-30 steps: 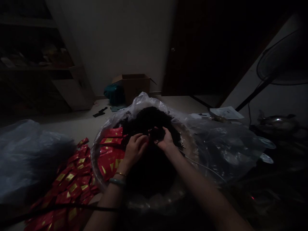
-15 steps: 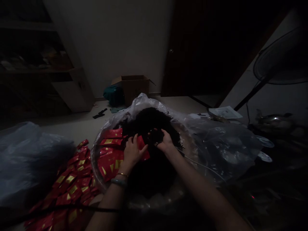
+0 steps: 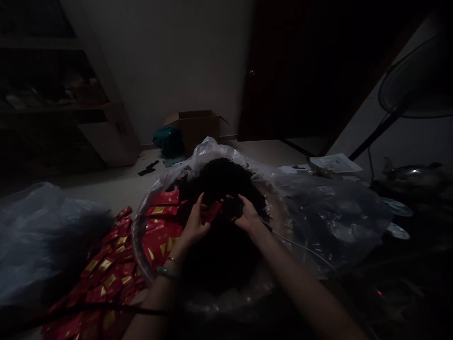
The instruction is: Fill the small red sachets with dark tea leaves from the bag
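My left hand (image 3: 196, 224) pinches a small red packet (image 3: 213, 211) over a mound of dark loose material (image 3: 222, 182) lying in a clear plastic bag (image 3: 318, 212). Close beside it, my right hand (image 3: 246, 213) is cupped around a clump of that dark material (image 3: 231, 208), held against the packet's end. More red packets with gold marks (image 3: 163, 204) lie inside the bag's left edge. The room is very dim.
Many red and gold packets (image 3: 106, 271) are strewn at the lower left beside a grey plastic bag (image 3: 38, 231). A cardboard box (image 3: 198, 125), shelves (image 3: 53, 99) and a dark door (image 3: 300, 71) stand behind. A fan (image 3: 414, 85) and metal dishes (image 3: 414, 172) are at the right.
My left hand picked up a red packet from the left and brought it to my right hand, which stays on the dark mound holding a clump.
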{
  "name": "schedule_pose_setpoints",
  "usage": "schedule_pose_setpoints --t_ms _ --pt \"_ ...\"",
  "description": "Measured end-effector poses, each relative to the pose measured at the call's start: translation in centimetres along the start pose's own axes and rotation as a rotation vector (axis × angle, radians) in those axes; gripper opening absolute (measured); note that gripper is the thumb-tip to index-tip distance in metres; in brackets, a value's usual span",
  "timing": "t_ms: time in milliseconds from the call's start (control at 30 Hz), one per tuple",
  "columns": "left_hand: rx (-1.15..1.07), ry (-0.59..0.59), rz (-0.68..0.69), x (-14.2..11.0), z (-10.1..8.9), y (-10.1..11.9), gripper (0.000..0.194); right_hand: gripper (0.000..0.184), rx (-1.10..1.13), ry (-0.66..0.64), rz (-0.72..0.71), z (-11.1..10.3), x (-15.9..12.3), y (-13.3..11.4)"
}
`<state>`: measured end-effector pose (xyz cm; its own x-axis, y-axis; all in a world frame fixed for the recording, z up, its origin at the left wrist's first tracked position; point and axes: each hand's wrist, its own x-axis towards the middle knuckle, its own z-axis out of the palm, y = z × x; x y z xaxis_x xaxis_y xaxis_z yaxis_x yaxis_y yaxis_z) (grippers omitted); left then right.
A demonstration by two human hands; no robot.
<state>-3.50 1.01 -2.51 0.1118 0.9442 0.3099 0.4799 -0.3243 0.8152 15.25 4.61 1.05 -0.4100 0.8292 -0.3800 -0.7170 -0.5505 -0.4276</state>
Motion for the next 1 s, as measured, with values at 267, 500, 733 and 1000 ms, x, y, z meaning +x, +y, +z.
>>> schedule_pose_setpoints --t_ms 267,500,733,1000 --pt "0.239 -0.004 0.233 -0.8 -1.5 3.4 0.058 0.037 -0.037 -0.040 0.072 2.2 -1.8 0.8" --pt "0.464 0.206 0.335 -1.4 -2.8 2.9 0.013 0.039 -0.014 -0.042 0.036 2.8 -2.4 0.4" --pt "0.595 0.492 0.505 -0.9 -2.4 3.7 0.013 0.038 0.006 -0.109 -0.018 5.2 -3.6 -0.7" --pt "0.573 0.405 0.697 -0.3 -2.0 3.4 0.009 0.032 -0.131 -0.144 0.062 8.4 -1.8 -0.3"
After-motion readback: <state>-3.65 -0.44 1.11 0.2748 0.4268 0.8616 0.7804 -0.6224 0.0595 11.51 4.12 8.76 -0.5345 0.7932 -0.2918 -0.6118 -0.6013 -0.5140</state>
